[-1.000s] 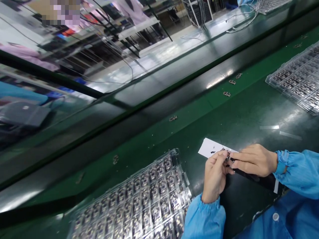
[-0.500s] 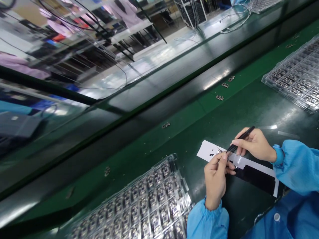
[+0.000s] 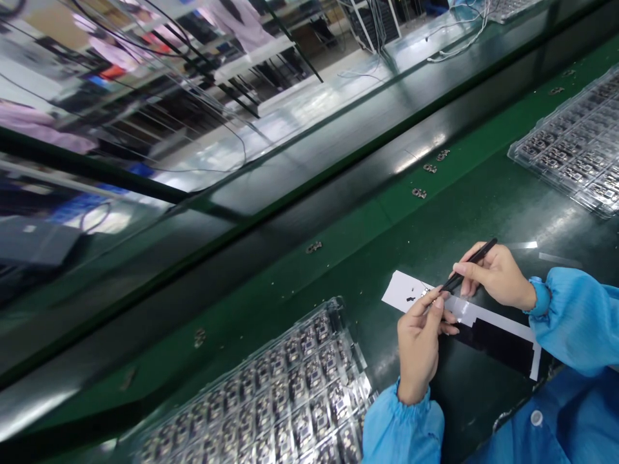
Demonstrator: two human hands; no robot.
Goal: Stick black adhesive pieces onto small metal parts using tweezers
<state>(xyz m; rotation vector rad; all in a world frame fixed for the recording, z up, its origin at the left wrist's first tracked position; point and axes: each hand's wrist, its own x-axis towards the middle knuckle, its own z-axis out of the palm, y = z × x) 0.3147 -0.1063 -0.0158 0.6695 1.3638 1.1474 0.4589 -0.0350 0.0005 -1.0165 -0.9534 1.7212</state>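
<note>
My left hand pinches a small metal part between thumb and fingertips, just above a white backing sheet with black stickers on it. My right hand holds black tweezers whose tip touches the small part. Both sleeves are blue. A clear tray of small parts lies to the left of my left wrist.
A second clear tray of parts lies at the far right. Several finished small parts sit spaced along the dark green conveyor belt. Strips of clear film lie beyond my right hand. Benches and cables fill the background.
My right hand has lifted off the left and drawn back to the right, now showing the tweezers with their tip at the part. The loose parts on the belt have drifted left.
</note>
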